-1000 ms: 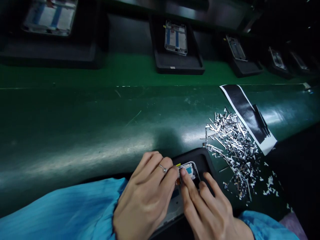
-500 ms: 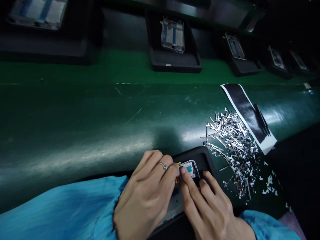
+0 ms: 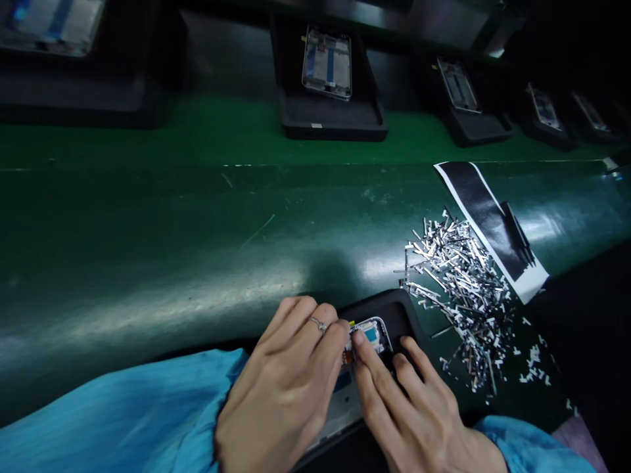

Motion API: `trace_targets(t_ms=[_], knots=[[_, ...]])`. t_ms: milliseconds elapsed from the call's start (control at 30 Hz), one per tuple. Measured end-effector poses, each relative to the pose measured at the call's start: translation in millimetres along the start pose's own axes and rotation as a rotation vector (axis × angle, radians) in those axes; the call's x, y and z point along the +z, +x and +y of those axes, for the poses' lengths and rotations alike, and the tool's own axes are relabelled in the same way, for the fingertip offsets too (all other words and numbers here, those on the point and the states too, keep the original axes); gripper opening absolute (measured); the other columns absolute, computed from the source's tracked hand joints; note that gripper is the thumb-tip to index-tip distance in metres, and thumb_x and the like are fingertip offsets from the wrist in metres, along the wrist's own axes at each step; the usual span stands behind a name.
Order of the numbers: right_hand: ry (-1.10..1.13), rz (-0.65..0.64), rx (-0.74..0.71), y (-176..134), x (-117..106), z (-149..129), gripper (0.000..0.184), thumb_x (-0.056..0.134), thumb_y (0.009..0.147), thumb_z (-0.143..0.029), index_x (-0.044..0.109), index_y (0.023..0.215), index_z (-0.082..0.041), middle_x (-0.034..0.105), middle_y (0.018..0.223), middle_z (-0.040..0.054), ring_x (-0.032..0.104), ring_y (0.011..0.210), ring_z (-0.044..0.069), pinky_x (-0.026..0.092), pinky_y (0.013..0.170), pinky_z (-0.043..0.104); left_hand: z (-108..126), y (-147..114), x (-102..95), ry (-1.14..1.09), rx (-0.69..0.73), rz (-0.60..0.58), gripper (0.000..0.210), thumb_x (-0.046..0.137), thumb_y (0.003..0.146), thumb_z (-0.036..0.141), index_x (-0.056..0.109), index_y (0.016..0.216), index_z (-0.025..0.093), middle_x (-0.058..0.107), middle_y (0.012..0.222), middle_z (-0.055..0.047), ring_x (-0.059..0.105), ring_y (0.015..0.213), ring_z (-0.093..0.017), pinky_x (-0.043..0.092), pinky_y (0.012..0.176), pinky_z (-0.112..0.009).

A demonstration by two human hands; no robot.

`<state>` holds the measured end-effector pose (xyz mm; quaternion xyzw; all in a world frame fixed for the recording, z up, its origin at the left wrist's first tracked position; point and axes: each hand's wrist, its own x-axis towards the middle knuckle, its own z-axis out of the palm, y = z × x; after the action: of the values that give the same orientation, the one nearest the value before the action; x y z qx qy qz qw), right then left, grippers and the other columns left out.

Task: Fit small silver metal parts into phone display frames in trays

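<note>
Lower centre: left hand (image 3: 286,401), fingers curled, pinned the phone frame (image 3: 371,334) in its black tray (image 3: 394,309) – right hand (image 3: 414,414) pressed a fingertip on the frame's top corner. Seating step, prob.; next needs firm, precise pressure. Metal strips (image 3: 458,289) lay right.

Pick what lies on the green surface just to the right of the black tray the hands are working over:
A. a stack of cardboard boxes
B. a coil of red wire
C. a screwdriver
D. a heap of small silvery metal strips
D: a loose heap of small silvery metal strips lies on the green surface just right of the black tray, where the left hand and right hand meet over a phone frame.
</note>
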<state>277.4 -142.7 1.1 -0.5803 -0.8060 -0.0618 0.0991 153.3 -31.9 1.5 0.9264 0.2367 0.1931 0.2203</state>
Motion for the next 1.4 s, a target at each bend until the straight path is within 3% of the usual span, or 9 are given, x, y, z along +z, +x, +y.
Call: trace_targets(t_ms=[167,533,900,1100,1233,1300,1400], knots=[[0.013,0.001,0.018,-0.2,-0.2,-2.2,0.037,0.026,0.079,-0.005,0.058,0.098,-0.007,0.055,0.113,0.0131,0.056,0.071,0.02,0.044,0.075,0.04,-2.6,0.3,-1.6,0.025,0.047,-0.046,0.029,0.03,0.078,0.003,0.056,0.074,0.015,0.061,0.072,-0.003,0.053,0.068,-0.017,0.047,0.074,-0.036],[0.011,-0.054,-0.02,1.2,-3.0,1.3,0.038,0.025,0.08,-0.003,0.056,0.101,-0.006,0.053,0.116,0.0147,0.056,0.076,0.02,0.041,0.08,0.04,-1.0,-10.9,11.4,0.067,0.004,0.047,0.032,0.027,0.083,0.006,0.057,0.077,0.014,0.059,0.085,-0.004,0.05,0.081,-0.018,0.035,0.089,-0.036],[0.0,-0.03,-0.004,3.3,-4.8,0.2,0.033,0.027,0.08,-0.005,0.058,0.093,-0.01,0.058,0.109,0.013,0.056,0.074,0.019,0.041,0.079,0.04,3.4,-1.2,4.2,0.159,0.037,0.018,0.043,0.017,0.085,0.006,0.058,0.075,0.015,0.059,0.068,-0.002,0.052,0.065,-0.017,0.036,0.081,-0.036],[0.054,-0.029,0.026,0.5,-1.2,0.1,0.035,0.025,0.081,-0.004,0.057,0.094,-0.01,0.053,0.116,0.0146,0.055,0.072,0.017,0.041,0.08,0.041,-2.9,-4.1,-3.3,0.171,0.188,0.062,0.041,0.018,0.084,0.004,0.058,0.081,0.015,0.056,0.069,-0.002,0.049,0.066,-0.015,0.035,0.082,-0.034],[0.075,0.009,0.059,-2.5,4.1,-1.5,0.032,0.028,0.082,-0.007,0.058,0.093,-0.009,0.054,0.115,0.0145,0.052,0.069,0.016,0.042,0.079,0.039,-8.2,-11.8,-1.8,0.191,0.269,0.016,0.036,0.025,0.081,0.002,0.058,0.087,0.014,0.058,0.078,-0.004,0.048,0.075,-0.017,0.034,0.085,-0.036],[0.083,0.041,0.076,-2.6,5.7,-2.0,0.029,0.03,0.082,-0.008,0.058,0.091,-0.01,0.054,0.116,0.0144,0.052,0.068,0.015,0.042,0.08,0.04,-8.1,-13.1,0.1,0.215,0.259,0.022,0.032,0.027,0.081,0.003,0.057,0.087,0.013,0.057,0.078,-0.005,0.047,0.075,-0.017,0.036,0.082,-0.036],[0.07,0.071,0.078,-1.4,6.0,-1.9,0.03,0.028,0.083,-0.009,0.058,0.09,-0.01,0.055,0.113,0.0138,0.051,0.066,0.016,0.043,0.078,0.04,-7.3,-13.8,3.5,0.168,0.107,0.079,0.027,0.03,0.083,0.007,0.056,0.081,0.015,0.055,0.077,-0.004,0.046,0.071,-0.018,0.038,0.073,-0.035]])
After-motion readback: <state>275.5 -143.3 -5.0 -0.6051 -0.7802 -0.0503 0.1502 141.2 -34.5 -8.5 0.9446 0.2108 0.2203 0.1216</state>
